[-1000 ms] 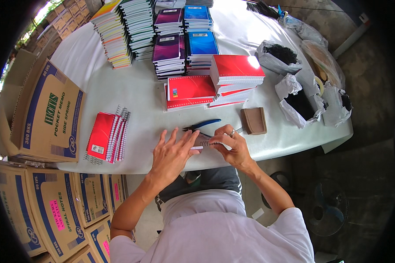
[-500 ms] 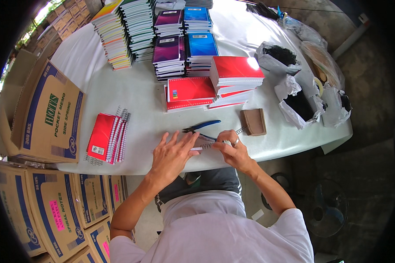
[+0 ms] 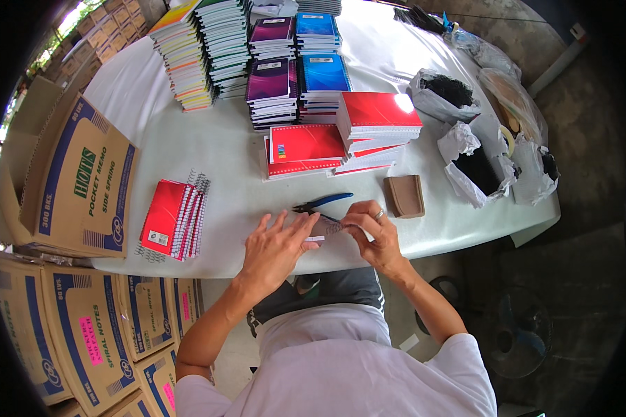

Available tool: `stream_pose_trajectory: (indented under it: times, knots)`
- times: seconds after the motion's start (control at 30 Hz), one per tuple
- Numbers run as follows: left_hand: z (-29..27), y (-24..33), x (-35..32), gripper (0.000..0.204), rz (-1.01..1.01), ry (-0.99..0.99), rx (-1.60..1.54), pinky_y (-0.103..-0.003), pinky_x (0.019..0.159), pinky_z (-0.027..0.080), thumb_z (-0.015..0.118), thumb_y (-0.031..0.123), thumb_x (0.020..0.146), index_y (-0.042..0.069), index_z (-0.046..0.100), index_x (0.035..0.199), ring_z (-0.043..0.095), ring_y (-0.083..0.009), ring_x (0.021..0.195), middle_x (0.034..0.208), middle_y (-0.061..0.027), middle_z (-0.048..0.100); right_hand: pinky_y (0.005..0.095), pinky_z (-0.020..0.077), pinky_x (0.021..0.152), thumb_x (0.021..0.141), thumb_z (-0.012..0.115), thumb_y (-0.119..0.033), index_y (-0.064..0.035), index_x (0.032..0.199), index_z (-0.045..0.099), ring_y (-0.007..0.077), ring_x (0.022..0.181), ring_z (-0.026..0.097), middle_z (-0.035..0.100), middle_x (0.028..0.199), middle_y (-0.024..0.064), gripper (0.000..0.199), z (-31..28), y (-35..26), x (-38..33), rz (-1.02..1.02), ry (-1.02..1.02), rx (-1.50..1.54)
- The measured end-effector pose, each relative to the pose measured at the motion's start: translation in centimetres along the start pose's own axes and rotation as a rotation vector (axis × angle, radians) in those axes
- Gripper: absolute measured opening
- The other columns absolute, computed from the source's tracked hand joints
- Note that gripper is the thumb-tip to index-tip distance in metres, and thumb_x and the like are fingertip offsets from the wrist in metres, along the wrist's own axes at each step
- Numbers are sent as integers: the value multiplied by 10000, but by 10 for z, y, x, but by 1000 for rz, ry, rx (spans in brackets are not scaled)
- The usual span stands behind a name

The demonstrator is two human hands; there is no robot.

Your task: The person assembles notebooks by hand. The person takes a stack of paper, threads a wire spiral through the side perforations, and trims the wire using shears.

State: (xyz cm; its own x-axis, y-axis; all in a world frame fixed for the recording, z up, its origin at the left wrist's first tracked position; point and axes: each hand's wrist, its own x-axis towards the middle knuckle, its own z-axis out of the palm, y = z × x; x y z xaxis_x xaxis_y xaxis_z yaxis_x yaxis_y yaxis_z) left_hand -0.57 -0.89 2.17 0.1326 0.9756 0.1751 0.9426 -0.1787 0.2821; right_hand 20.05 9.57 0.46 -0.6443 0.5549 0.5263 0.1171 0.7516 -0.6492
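My left hand (image 3: 275, 244) lies with fingers spread over a small notebook, whose white page edge (image 3: 315, 239) shows by the thumb; most of it is hidden. My right hand (image 3: 373, 236) pinches a metal spiral coil (image 3: 334, 228) at the notebook's right side. How far the coil is threaded I cannot tell. Just beyond my hands lie pliers (image 3: 330, 200) with blue handles. A brown curved block (image 3: 405, 196) rests to the right of them. On the left, several red notebooks (image 3: 167, 219) lie in a pile with wire coils sticking out.
Stacks of red notebooks (image 3: 379, 111), purple notebooks (image 3: 270, 80) and blue notebooks (image 3: 325, 73) stand farther back. Paper-wrapped bundles of black coils (image 3: 476, 170) lie at the right. An open cardboard carton (image 3: 83, 181) stands at the left, above more cartons (image 3: 83, 333).
The coil's loose end, which stuck out past my right hand towards the brown block, no longer shows there. More coil now shows between my right hand and the notebook. My left hand stays nearly still.
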Motion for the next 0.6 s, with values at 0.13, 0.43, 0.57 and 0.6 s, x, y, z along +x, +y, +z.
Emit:
stream_pose_trajectory:
  times: [0.13,0.43,0.57,0.6]
  knots:
    - [3,0,-1,542,-2,10,-22,-541,1015,422,571,420,937,136,513,1395,597,-391,1184,1268,-119,649,361,521,720,732,688,139,-28,998,651,285,956,598,569,1026,115,317,3,3,0,2,-16,-27]
    - [2,1,0,530,-3,10,-21,-530,1007,433,572,407,946,136,513,1397,604,-385,1172,1274,-116,645,387,530,706,799,663,53,-40,1047,639,292,920,618,585,1030,107,267,-11,7,1,17,-331,13]
    - [-2,4,1,548,-38,-8,-39,-527,1011,448,618,353,924,148,491,1415,596,-373,1186,1274,-113,639,392,535,738,823,662,-8,-50,1138,595,307,886,635,594,1020,116,325,-17,-25,10,51,-367,-207]
    - [-3,6,2,544,-23,-8,-38,-513,1004,458,622,342,923,149,493,1415,599,-368,1182,1274,-112,639,394,538,728,827,649,-22,-41,1149,576,299,871,635,588,1029,117,331,-14,-21,9,-33,-331,-242]
